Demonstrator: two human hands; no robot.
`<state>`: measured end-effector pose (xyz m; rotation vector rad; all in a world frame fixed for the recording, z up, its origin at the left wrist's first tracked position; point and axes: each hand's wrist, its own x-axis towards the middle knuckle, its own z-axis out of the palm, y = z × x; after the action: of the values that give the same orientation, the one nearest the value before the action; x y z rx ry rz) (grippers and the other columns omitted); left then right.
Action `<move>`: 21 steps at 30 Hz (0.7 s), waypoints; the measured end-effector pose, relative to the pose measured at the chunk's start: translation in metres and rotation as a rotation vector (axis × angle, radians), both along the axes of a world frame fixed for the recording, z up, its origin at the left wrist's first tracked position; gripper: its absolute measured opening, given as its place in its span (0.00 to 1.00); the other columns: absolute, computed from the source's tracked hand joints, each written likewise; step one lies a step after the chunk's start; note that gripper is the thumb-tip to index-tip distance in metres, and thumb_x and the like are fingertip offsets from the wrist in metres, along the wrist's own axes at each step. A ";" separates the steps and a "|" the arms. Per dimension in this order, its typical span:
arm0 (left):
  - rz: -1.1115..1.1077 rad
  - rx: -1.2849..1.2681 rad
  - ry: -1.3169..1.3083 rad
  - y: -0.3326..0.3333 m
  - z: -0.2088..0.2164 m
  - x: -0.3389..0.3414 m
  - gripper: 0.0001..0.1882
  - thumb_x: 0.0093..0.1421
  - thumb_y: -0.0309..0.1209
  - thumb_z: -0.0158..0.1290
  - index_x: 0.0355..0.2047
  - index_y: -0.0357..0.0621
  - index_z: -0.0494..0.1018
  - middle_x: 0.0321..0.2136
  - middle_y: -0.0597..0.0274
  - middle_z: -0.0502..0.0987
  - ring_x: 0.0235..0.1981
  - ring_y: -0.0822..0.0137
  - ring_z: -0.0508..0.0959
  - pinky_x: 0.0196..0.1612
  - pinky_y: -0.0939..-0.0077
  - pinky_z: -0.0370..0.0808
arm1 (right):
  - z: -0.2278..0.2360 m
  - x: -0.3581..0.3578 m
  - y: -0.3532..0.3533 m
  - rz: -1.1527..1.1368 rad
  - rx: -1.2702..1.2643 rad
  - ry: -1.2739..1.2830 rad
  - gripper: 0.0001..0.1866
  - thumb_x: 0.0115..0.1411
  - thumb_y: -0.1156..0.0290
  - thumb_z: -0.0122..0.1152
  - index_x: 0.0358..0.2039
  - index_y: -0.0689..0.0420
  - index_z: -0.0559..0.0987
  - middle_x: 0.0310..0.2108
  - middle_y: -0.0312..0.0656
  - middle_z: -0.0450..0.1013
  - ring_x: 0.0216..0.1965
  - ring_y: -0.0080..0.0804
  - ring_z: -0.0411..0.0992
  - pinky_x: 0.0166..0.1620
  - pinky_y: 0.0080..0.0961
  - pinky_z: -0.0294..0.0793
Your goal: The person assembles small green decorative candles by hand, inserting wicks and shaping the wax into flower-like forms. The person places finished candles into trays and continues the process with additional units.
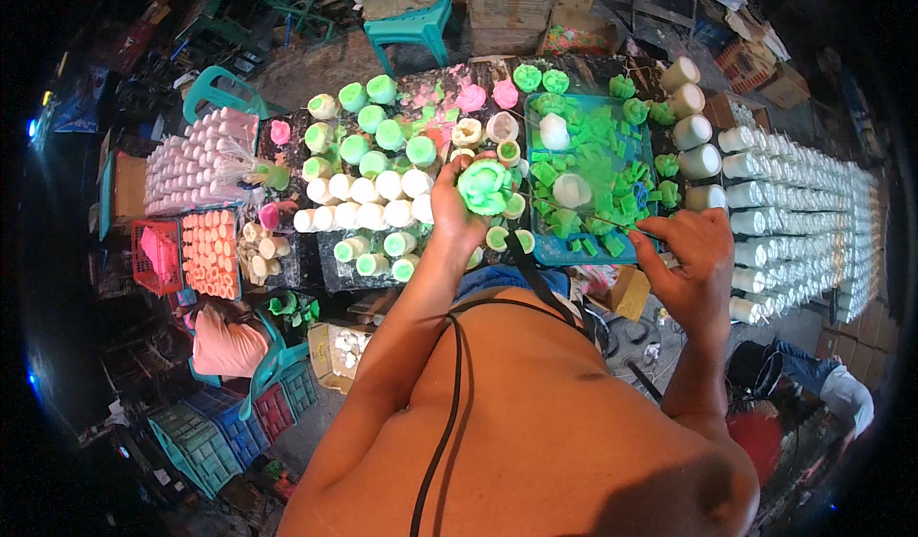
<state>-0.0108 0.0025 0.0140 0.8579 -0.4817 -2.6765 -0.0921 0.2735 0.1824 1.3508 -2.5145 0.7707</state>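
1. Green rosette (485, 188) — petals turned up toward the camera, outline nearly round; its central axis points roughly at the viewer, and no long axis shows across its face.
2. Thin tool (612, 223), its long axis running slightly aslant from right to left above the tray, free end toward the rosette but apart from it.
3. Blue tray (545, 250), holding green scraps (593, 135), a white lump (554, 133) and a white cup-like piece (572, 191).
4. Red crate (142, 277), far left, with a pink item (160, 250) inside.
5. Left hand (457, 207), cupped around the rosette, which lies beyond the palm, left of the tray; the fingers beneath are mostly hidden.
6. Right hand (696, 255), thumb and forefinger narrowed on the tool's near end — exact contact too small to tell.
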 end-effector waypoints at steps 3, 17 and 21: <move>-0.014 -0.062 -0.050 0.003 -0.002 -0.007 0.11 0.72 0.36 0.38 0.32 0.51 0.66 0.43 0.55 0.81 0.43 0.54 0.81 0.43 0.52 0.80 | 0.018 0.000 -0.006 0.065 0.084 0.049 0.08 0.53 0.71 0.73 0.33 0.53 0.82 0.23 0.36 0.72 0.26 0.36 0.70 0.35 0.35 0.63; -0.163 0.120 -0.065 0.005 -0.001 -0.009 0.13 0.70 0.37 0.40 0.35 0.46 0.71 0.42 0.52 0.81 0.43 0.52 0.81 0.46 0.53 0.80 | 0.037 -0.014 -0.024 0.192 0.161 0.068 0.06 0.55 0.71 0.71 0.30 0.54 0.80 0.24 0.36 0.71 0.28 0.38 0.71 0.36 0.36 0.66; -0.201 0.146 -0.027 0.003 -0.014 -0.012 0.13 0.70 0.36 0.41 0.34 0.45 0.72 0.42 0.51 0.81 0.42 0.51 0.81 0.47 0.55 0.79 | 0.044 -0.014 -0.026 0.202 0.209 0.099 0.06 0.55 0.71 0.71 0.29 0.54 0.80 0.24 0.36 0.71 0.28 0.38 0.71 0.36 0.36 0.66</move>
<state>-0.0223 0.0058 -0.0002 0.9318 -0.4021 -2.9177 -0.1065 0.2480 0.2262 1.6869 -2.4637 0.4698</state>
